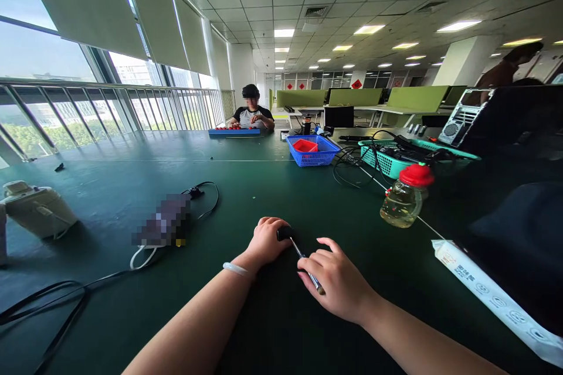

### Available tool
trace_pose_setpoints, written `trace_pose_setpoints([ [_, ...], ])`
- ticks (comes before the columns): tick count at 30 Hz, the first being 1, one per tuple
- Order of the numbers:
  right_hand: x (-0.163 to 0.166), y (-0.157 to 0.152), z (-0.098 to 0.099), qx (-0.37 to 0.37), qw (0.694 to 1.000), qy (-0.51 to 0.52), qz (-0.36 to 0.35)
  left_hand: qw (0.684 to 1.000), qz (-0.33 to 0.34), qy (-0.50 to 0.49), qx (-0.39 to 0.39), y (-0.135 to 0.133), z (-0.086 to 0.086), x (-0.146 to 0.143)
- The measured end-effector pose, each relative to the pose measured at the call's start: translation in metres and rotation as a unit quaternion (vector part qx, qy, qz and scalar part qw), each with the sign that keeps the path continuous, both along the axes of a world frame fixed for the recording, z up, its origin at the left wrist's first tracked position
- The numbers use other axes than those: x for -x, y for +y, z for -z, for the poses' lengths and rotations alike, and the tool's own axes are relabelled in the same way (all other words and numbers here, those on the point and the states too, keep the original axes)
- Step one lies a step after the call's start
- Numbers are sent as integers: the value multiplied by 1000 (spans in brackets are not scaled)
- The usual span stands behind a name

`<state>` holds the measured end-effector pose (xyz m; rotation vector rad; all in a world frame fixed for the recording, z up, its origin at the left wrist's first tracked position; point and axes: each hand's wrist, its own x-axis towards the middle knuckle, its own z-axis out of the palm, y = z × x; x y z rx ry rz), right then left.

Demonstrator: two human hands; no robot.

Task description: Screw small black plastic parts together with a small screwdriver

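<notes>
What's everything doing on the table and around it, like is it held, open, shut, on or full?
Small black object: held in the left hand
Thin tool: held in the right hand, tip at the small black object
Bottle: red lid on, pale liquid inside
Blue basket: red container inside
Green basket: heaped with dark things
Window blinds: partly lowered
Ceiling lights: on
</notes>
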<state>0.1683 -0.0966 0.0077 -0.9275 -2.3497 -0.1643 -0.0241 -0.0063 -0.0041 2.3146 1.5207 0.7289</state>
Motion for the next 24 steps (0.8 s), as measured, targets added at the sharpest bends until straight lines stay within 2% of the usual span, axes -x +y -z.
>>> trace_pose_setpoints([
  [24,0,1,-1,19,1000,-15,15,1000,-7,6,17,0,-1,0],
])
